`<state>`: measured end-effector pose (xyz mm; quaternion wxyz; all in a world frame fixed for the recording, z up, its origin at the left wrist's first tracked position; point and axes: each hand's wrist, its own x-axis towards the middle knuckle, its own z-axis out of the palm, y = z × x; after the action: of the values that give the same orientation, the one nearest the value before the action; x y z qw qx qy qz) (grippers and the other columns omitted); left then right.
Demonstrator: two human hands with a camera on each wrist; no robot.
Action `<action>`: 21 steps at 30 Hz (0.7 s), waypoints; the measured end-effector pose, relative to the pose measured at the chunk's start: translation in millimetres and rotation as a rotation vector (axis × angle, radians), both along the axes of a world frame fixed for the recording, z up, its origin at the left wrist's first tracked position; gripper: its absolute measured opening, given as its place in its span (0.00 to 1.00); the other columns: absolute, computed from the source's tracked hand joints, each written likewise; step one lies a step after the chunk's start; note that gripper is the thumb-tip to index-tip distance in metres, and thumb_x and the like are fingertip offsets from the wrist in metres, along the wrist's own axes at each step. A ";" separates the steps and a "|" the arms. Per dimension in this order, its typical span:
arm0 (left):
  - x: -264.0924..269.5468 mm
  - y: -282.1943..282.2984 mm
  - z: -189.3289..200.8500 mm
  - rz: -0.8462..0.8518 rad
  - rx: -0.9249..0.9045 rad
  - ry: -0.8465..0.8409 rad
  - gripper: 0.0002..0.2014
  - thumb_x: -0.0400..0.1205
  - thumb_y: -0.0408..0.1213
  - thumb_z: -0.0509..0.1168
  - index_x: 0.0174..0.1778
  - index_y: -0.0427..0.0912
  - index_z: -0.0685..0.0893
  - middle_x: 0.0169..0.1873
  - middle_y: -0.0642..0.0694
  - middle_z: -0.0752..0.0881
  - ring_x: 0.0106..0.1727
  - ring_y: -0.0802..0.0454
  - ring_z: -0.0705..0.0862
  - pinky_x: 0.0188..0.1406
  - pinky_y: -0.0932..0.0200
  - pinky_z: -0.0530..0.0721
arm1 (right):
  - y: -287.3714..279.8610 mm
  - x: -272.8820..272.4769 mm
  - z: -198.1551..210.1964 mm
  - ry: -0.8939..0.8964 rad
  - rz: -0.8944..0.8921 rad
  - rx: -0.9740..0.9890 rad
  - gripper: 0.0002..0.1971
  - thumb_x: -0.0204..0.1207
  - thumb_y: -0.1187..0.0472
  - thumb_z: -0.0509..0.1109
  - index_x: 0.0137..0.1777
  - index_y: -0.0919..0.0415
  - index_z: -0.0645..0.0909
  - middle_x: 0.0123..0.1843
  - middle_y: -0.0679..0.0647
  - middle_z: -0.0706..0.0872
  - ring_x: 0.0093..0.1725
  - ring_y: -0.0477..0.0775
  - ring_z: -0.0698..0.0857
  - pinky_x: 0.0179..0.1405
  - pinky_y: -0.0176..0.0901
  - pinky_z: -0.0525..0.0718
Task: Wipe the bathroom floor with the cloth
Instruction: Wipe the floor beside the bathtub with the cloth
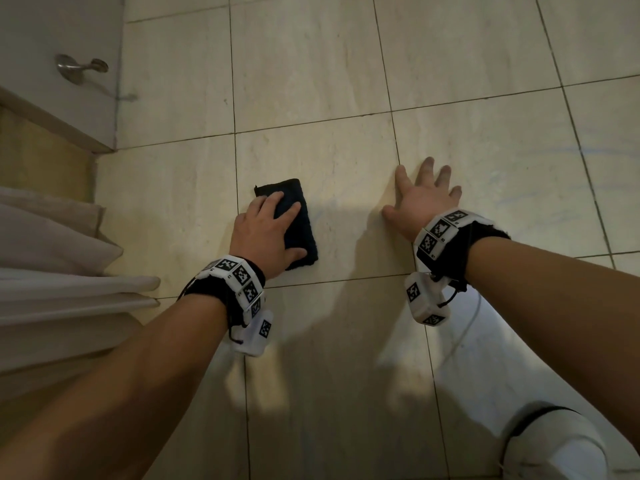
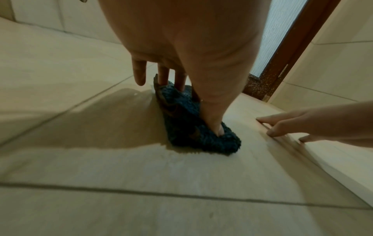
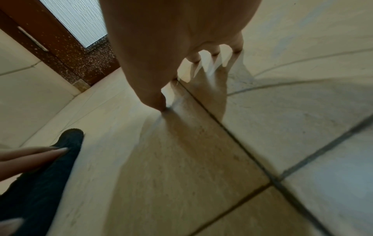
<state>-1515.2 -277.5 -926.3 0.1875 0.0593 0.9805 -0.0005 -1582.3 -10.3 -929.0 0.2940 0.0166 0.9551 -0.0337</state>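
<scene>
A folded dark blue cloth (image 1: 302, 216) lies on the beige tiled floor (image 1: 346, 64). My left hand (image 1: 266, 230) lies on top of it, fingers stretched along the cloth and thumb on its near right corner. In the left wrist view the thumb presses into the cloth (image 2: 181, 127) under my left hand (image 2: 191, 63). My right hand (image 1: 422, 199) rests flat on the bare tile to the right of the cloth, fingers spread, holding nothing. The right wrist view shows that hand (image 3: 171, 47) touching the floor beside a grout line, with the cloth (image 3: 40, 183) at lower left.
White fabric folds (image 1: 52, 254) lie at the left, beside a raised step (image 1: 52, 119) and a white panel with a metal fitting (image 1: 76, 65). A brown door frame (image 2: 292, 47) stands beyond the cloth. My knee in white trousers (image 1: 554, 445) is at lower right.
</scene>
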 end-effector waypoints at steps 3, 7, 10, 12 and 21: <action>-6.3 13.1 -1.6 0.055 0.005 0.030 0.43 0.73 0.66 0.68 0.83 0.57 0.62 0.83 0.46 0.59 0.82 0.41 0.57 0.75 0.39 0.67 | -0.5 -0.3 -1.8 0.008 0.002 0.009 0.43 0.80 0.37 0.59 0.87 0.46 0.41 0.88 0.63 0.35 0.85 0.74 0.38 0.81 0.76 0.48; -24.3 32.7 -1.5 0.069 -0.028 0.032 0.42 0.73 0.68 0.66 0.83 0.59 0.61 0.83 0.47 0.59 0.81 0.41 0.58 0.74 0.40 0.68 | -0.4 0.7 -2.9 0.019 -0.006 0.000 0.42 0.79 0.36 0.59 0.87 0.45 0.41 0.88 0.62 0.36 0.85 0.74 0.38 0.81 0.76 0.48; -39.9 50.8 -1.1 0.073 -0.018 0.030 0.42 0.73 0.67 0.67 0.83 0.59 0.61 0.83 0.47 0.59 0.81 0.41 0.58 0.73 0.40 0.68 | 1.4 -1.5 -0.5 0.022 -0.004 -0.006 0.40 0.80 0.36 0.56 0.87 0.45 0.43 0.88 0.62 0.37 0.85 0.73 0.39 0.81 0.76 0.49; -51.8 63.0 -1.2 0.065 -0.009 0.026 0.42 0.73 0.66 0.68 0.82 0.60 0.61 0.83 0.47 0.59 0.81 0.41 0.57 0.72 0.39 0.68 | 4.0 -4.1 1.3 0.023 0.000 -0.022 0.37 0.81 0.37 0.55 0.87 0.45 0.45 0.88 0.60 0.39 0.85 0.73 0.40 0.81 0.75 0.51; -95.2 104.7 1.0 0.020 -0.028 -0.032 0.44 0.73 0.64 0.70 0.83 0.61 0.58 0.84 0.48 0.56 0.83 0.41 0.54 0.72 0.37 0.67 | 4.9 -3.9 3.6 0.022 -0.018 -0.049 0.32 0.84 0.40 0.47 0.86 0.44 0.48 0.89 0.58 0.41 0.85 0.72 0.41 0.81 0.74 0.53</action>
<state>-1610.4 -172.8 -925.2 0.2039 0.0468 0.9778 -0.0116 -1586.2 -5.4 -925.4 0.2836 0.0178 0.9569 -0.0600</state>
